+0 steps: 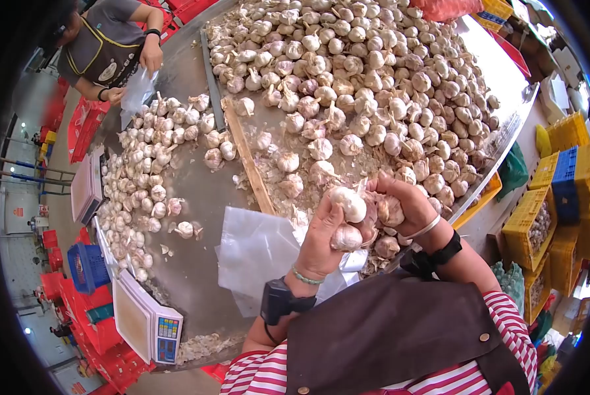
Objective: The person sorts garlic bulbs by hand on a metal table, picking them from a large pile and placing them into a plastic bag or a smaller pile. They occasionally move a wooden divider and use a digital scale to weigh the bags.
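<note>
Left hand [317, 248] and right hand [411, 205], centre, curl round garlic bulbs [348, 205] (partly hidden); upper left, apron print [108, 71] is illegible.

Past the left edge of the worktop [193, 260], red crates [87, 125] and a blue basket [88, 266] over pale floor [153, 383], with blue rails [35, 178], whitish panels [17, 230] and small bright lights [27, 330] farther off; beyond the right edge, stacked yellow crates [563, 253], a blue crate [565, 187] among them; strong glare [482, 51] near the upper right corner.
</note>
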Available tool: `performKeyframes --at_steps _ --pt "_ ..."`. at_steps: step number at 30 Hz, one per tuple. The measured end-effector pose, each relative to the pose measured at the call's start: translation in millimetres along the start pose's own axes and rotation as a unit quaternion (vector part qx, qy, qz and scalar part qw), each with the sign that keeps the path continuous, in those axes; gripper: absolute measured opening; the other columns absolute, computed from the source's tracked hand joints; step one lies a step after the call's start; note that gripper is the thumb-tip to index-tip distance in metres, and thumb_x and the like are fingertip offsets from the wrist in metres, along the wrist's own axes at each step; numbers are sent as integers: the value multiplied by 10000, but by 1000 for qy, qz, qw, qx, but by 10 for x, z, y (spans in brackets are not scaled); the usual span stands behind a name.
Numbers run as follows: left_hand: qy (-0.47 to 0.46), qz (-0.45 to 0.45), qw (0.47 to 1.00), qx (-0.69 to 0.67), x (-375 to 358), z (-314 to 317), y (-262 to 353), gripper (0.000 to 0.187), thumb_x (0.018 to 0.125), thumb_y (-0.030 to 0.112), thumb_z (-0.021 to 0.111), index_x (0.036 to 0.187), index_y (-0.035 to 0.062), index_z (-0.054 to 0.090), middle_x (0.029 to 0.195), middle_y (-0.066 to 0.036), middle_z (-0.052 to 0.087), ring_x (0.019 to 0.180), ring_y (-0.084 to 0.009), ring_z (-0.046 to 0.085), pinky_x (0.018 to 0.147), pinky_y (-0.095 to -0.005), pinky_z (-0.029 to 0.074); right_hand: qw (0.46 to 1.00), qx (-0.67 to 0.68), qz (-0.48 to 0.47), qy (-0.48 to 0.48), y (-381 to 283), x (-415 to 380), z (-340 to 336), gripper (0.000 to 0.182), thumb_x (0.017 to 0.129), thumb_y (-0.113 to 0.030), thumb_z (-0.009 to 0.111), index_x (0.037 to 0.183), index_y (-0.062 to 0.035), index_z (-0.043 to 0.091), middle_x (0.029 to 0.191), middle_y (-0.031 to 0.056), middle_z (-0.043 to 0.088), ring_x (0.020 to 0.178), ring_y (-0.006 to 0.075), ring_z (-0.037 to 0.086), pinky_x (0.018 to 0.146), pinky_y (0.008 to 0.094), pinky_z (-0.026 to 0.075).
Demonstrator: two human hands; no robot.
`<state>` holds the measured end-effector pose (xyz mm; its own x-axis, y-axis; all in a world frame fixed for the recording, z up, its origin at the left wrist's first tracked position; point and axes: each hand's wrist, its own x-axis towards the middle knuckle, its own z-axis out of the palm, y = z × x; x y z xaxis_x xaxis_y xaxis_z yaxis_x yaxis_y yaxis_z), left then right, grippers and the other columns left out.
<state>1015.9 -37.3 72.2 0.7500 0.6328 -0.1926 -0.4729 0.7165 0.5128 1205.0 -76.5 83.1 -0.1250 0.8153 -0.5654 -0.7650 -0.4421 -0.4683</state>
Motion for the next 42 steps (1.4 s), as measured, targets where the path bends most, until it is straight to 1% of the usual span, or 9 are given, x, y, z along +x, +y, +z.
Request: performKeyframes --at_steps 12,19,24,28,30,35,37,39,42 --pt "43 44 991 116 -177 18 -118 302 994 225 556 1243 77 468 1061 -117 632 727 -180 643 619 -308 563 993 21 -114 20 83 -136 -135 214 950 -192 578 1078 -25 615 973 63 670 820 150 659 669 287 555" --pt "50 25 955 290 -183 -139 -321 488 1011 258 536 1435 48 416 1168 -92 601 816 -98 607 706 -262 542 850 -507 -141 -37 216 -438 49 544 874 -188 722 1359 -75 503 1122 65 640 974 117 603 818 281 518" --pt "32 -45 959 278 -111 247 -137 659 971 290 596 1501 36 297 1133 -115 649 731 -115 628 649 -247 538 934 -293 -204 14 285 -659 -561 475 883 -172 696 1323 -105 530 1080 43 626 970 129 596 819 288 524" --pt "114 16 796 594 24 -283 158 472 926 163 634 1367 62 499 1181 -134 637 741 -180 655 664 -274 540 936 -20 -293 197 6 -1225 -1339 510 894 -197 647 1359 -105 459 1190 101 580 939 180 593 742 311 542" --pt "83 36 546 833 76 -416 288 393 839 161 664 1217 69 604 1131 -184 621 911 -336 644 761 -423 538 897 132 -375 195 -148 -1443 -1929 535 908 -229 622 1378 -77 419 1251 152 557 869 189 583 677 302 531" --pt "37 -16 487 872 253 -497 191 464 808 206 666 1242 81 560 1077 -203 607 931 -419 619 799 -486 519 790 420 -411 175 -722 -1727 -2358 557 945 -272 589 1410 -58 369 1300 189 535 770 174 567 634 278 514" --pt "42 -42 470 881 324 -479 130 485 808 219 661 1261 91 544 1081 -198 604 947 -411 623 795 -480 523 902 87 -401 136 -746 -1463 -1840 545 938 -254 589 1410 -64 394 1268 169 568 752 160 578 635 253 513" --pt "49 -47 436 897 401 -442 59 507 804 209 640 1282 106 510 1095 -194 586 942 -416 627 796 -486 526 894 -329 -215 218 -793 -1147 -1340 453 879 -282 647 1255 -44 568 1109 172 653 778 207 630 660 314 533" --pt "-11 -23 445 895 538 -597 -37 488 777 154 614 1254 119 516 1090 -180 575 936 -420 616 803 -495 518 524 -801 -164 240 -669 -601 -1192 268 799 -216 642 984 -36 712 943 185 697 890 296 676 746 417 541"
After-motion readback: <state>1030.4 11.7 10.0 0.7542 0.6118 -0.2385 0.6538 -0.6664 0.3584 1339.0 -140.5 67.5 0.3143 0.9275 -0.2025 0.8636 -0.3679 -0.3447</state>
